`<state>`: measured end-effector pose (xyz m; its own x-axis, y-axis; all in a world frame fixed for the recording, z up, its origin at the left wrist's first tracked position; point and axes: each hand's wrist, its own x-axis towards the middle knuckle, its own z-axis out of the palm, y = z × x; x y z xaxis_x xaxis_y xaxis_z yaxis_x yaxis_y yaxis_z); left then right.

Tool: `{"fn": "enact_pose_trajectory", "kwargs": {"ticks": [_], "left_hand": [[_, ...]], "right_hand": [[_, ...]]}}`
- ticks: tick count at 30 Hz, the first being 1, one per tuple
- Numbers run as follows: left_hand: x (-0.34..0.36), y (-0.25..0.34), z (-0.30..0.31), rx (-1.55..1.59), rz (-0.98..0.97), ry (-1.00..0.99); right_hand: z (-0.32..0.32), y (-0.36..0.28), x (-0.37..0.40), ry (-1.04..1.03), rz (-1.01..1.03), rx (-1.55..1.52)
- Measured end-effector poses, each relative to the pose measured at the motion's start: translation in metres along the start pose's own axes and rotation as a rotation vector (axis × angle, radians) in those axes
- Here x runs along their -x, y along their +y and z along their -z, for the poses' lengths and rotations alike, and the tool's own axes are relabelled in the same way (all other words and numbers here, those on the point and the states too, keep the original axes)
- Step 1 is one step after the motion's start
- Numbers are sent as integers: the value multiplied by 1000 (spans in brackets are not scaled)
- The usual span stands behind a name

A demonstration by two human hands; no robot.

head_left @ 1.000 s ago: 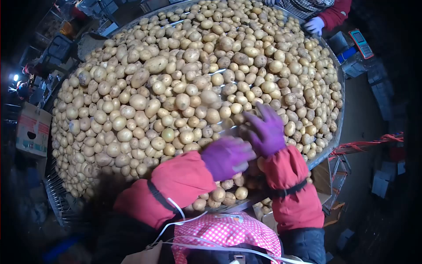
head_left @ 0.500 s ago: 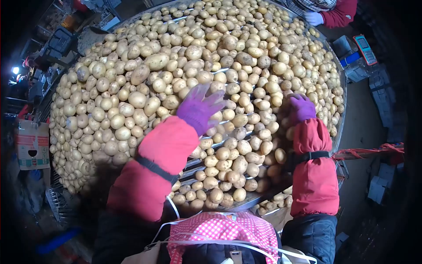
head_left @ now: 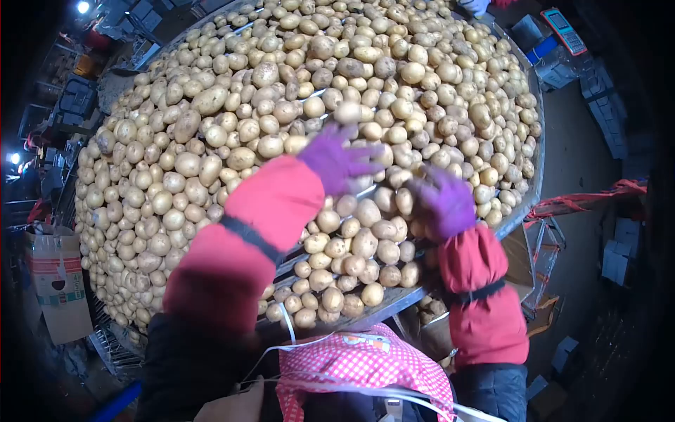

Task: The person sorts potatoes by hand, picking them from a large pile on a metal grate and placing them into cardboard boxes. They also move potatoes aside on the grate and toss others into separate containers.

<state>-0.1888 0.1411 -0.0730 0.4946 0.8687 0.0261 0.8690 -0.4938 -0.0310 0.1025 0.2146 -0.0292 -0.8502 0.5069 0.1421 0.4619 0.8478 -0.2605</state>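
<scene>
A broad heap of potatoes (head_left: 169, 133) covers a slatted metal table. My left hand (head_left: 339, 160), in a purple glove, lies over the middle of the heap with its fingers spread towards the right, touching or just above the potatoes. To its right is my right hand (head_left: 446, 204), gloved the same way, its fingers pointing left and apart beside a few potatoes. Motion blurs the fingertips of both hands. Neither one shows a potato in its grasp. Between my arms a smaller group of potatoes (head_left: 358, 246) rests near the front edge.
A metal rim (head_left: 394, 307) borders the table in front of me. Another person's gloved hand (head_left: 475, 5) shows at the far edge. A handheld device (head_left: 564, 31) stands at the upper right. A printed carton (head_left: 60, 281) is at the left, and red wrapping (head_left: 590, 200) at the right.
My right hand has moved left, closer to my left hand, and its fingers now point left. My left hand has turned rightward. The view has shifted, with the other person's hand nearly out of frame.
</scene>
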Motion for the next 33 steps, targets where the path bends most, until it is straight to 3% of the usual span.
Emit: {"fn": "enact_pose_trajectory", "kwargs": {"ticks": [1,3,6,7,8,9,10,11,14,16,17,23,26,29,33], "left_hand": [[-6,-11,6,-12,17,155],[-9,-34,8,-290,236,192],[11,-51,24,-88,662,284],[24,-52,26,-50,671,323],[37,-52,27,-13,682,361],[49,-51,29,17,695,403],[57,-47,42,170,665,416],[67,-41,36,86,593,534],[83,-5,64,315,661,198],[83,13,63,315,643,-44],[78,21,57,236,588,-45],[45,51,41,-124,422,-144],[43,44,22,-184,370,-184],[41,40,18,-176,299,-156],[18,51,-6,65,524,-58]], "right_hand": [[14,4,-15,20,-31,58],[21,27,-23,294,-79,293],[39,12,-36,581,-109,378],[35,0,-38,388,-105,146],[25,-23,-41,232,-55,156],[2,-38,-46,434,126,175],[-8,-51,-52,353,105,178],[-21,-53,-63,204,-30,226],[-45,-60,-82,-252,-382,313],[-39,-61,-86,-416,-450,221],[-36,-60,-90,-459,-467,194],[-23,-58,-99,-602,-532,90],[-30,-52,-93,-527,-516,126],[-13,-63,-94,-585,-567,27],[-8,-68,-81,-520,-563,33]]}}
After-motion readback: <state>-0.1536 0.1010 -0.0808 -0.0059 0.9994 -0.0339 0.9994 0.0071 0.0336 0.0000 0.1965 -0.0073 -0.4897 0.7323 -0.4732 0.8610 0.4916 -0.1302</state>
